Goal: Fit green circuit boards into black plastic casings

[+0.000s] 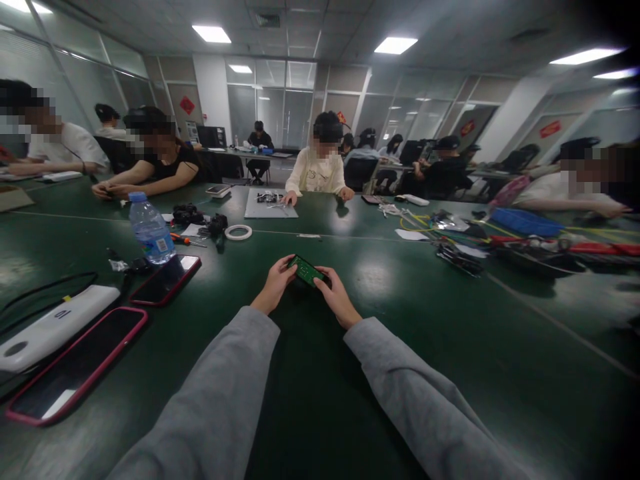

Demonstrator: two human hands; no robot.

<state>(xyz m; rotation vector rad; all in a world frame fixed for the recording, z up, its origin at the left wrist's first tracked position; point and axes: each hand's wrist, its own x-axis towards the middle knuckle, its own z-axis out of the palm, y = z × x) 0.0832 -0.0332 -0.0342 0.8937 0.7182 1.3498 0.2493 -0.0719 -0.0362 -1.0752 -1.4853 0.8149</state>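
Observation:
Both my hands hold a small flat rectangle (pixel 306 270) over the table, tilted and in front of me. Its green face carries small pale marks and its edges are dark. It looks like a circuit board, but the details are too small to be sure. My left hand (pixel 275 283) grips its left end with the thumb on the face. At the right end, my right hand (pixel 338 293) pinches it the same way, thumb on top. The fingers beneath are mostly hidden. Long grey sleeves cover both arms.
Left of me are a water bottle (pixel 151 230), a dark phone (pixel 166 280), a pink-cased phone (pixel 80 367) and a white device (pixel 57 327). A tape roll (pixel 239 232) lies ahead. Cables and a blue tray (pixel 527 221) are at right. A person (pixel 320 167) sits opposite.

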